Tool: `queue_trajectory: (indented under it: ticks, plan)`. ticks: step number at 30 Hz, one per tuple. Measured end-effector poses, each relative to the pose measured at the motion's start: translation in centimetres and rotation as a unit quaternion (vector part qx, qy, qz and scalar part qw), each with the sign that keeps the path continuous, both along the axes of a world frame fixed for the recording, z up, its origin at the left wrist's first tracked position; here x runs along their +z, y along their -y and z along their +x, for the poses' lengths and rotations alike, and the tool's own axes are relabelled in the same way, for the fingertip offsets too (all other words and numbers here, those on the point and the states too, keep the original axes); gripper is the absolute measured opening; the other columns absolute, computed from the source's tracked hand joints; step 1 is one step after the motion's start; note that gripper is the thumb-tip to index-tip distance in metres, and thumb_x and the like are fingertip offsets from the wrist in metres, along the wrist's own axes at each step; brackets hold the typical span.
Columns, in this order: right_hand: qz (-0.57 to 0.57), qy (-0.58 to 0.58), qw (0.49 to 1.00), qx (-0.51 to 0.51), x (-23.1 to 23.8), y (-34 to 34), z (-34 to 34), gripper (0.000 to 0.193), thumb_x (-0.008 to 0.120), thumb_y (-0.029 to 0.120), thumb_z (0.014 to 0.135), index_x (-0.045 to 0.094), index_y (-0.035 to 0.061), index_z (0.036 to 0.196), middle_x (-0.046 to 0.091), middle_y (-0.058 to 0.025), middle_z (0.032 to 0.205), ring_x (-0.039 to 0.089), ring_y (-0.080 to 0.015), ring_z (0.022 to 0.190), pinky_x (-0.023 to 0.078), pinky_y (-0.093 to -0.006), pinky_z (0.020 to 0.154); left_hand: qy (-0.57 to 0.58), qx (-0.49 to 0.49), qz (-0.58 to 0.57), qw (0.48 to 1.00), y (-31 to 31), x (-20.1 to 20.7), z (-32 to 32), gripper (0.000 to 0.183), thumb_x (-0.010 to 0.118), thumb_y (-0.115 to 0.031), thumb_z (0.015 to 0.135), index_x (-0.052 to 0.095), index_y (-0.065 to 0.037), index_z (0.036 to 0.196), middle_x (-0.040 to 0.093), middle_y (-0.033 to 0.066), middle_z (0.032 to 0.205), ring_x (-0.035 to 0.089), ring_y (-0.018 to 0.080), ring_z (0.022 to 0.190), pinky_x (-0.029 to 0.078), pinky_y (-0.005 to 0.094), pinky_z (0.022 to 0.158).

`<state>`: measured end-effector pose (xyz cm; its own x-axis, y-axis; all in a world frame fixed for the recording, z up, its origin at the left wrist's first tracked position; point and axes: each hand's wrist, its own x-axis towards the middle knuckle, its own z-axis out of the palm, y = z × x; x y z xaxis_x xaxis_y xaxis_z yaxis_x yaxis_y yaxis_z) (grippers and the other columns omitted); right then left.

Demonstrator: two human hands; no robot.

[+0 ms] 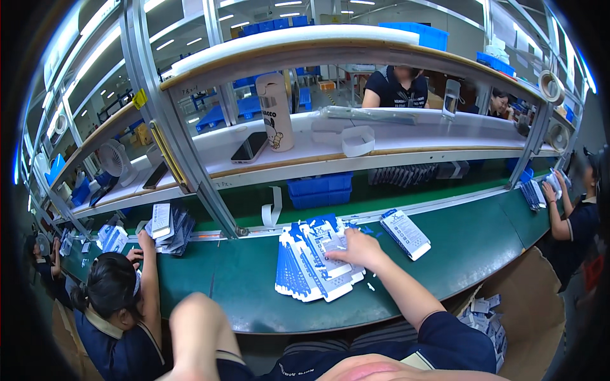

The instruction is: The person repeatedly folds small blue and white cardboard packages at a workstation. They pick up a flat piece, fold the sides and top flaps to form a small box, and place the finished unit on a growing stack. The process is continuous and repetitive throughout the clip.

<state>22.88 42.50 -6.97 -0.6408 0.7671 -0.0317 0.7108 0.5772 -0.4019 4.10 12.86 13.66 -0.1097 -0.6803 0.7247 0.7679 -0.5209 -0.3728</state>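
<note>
My right hand (pixel 361 249) rests on the right side of a fanned pile of flat blue-and-white cardboard boxes (pixel 298 270), thumb and fingers apart. It touches the top of the pile, and no box is lifted in it. Only my bent left arm (pixel 202 324) shows, at the lower left; the left hand itself is out of the picture. Right of the pile lies a separate flat blue-and-white box (pixel 405 233). Small blue and white paper scraps (pixel 368 230) are scattered between the two, close to my right hand.
The green worktable (pixel 457 228) runs under a shelf with a phone (pixel 250 147), a tumbler (pixel 275 114) and a tape roll (pixel 358 141). Below stands a blue bin (pixel 319 190). Co-workers (pixel 117 298) sit on both sides. A large carton (pixel 530 311) with boxes stands at lower right.
</note>
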Motion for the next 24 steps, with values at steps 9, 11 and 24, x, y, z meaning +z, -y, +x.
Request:
queue_trajectory:
  ticks: [9, 11, 24]
  plan:
    - [-0.183, -0.171, 0.967, -0.036, -4.7, -4.1, 0.0, 0.071, 0.091, 0.034, 0.062, 0.058, -0.0066, 0.111, 0.066, -0.0066, 0.083, 0.062, -0.0134, 0.070, 0.052, -0.0258, 0.069, 0.015, -0.218, -0.194, 0.956, -11.1, -7.6, 0.5, 0.038, 0.040, -0.022, 0.093, 0.050, 0.002, 0.120, 0.054, 0.0233, 0.120, 0.051, 0.0390, 0.115, 0.036, 0.0517, 0.106]
    - [-0.302, -0.254, 0.918, -0.035, -4.5, -4.6, -0.1, 0.057, 0.087, 0.021, 0.068, 0.058, -0.0061, 0.109, 0.067, -0.0082, 0.087, 0.064, -0.0140, 0.074, 0.053, -0.0267, 0.071, 0.080, -0.258, -0.237, 0.933, -13.1, -7.2, 0.0, 0.031, 0.038, -0.018, 0.093, 0.053, 0.005, 0.108, 0.059, 0.0226, 0.107, 0.059, 0.0340, 0.104, 0.046, 0.0459, 0.095]
    - [-0.374, -0.551, 0.734, 0.135, 9.0, -2.8, -2.0, 0.036, 0.070, 0.008, 0.084, 0.057, -0.0015, 0.116, 0.066, -0.0101, 0.108, 0.065, -0.0164, 0.096, 0.052, -0.0307, 0.085, 0.141, -0.370, -0.585, 0.708, -22.7, -11.1, 1.1, 0.053, 0.052, -0.019, 0.100, 0.028, 0.003, 0.142, 0.049, 0.0160, 0.133, 0.048, 0.0237, 0.123, 0.038, 0.0352, 0.103]
